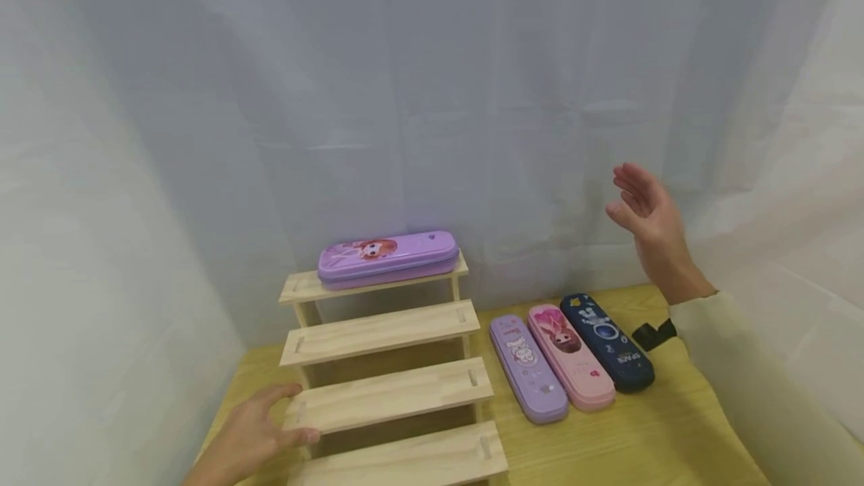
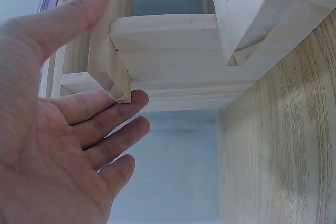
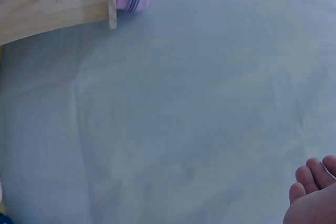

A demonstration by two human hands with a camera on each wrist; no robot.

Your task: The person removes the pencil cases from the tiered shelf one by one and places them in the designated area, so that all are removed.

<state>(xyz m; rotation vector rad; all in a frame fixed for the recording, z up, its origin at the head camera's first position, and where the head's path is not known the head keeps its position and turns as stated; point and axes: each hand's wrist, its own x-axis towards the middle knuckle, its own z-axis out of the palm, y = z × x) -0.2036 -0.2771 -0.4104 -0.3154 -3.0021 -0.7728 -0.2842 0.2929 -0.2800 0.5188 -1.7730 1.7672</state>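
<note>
A pale wooden stepped rack (image 1: pixel 394 332) stands on the table, its several tiers rising toward the back. My left hand (image 1: pixel 246 430) holds the left end of its third tier from the top; in the left wrist view the thumb (image 2: pixel 73 19) lies on one side of the board and the index finger passes behind it. On the top tier lies a purple pencil case (image 1: pixel 412 250) with a cartoon girl on it. My right hand (image 1: pixel 655 227) is raised at the right with relaxed fingers and holds nothing, above and behind the pencil cases on the table.
Side by side right of the rack lie a lilac pencil case (image 1: pixel 526 370), a pink one (image 1: pixel 574 366) and a dark blue space-themed one (image 1: pixel 610 351). A small black object (image 1: pixel 651 336) shows by the right sleeve. Pale curtains (image 1: pixel 432 96) hang behind the wooden table (image 1: pixel 607 448).
</note>
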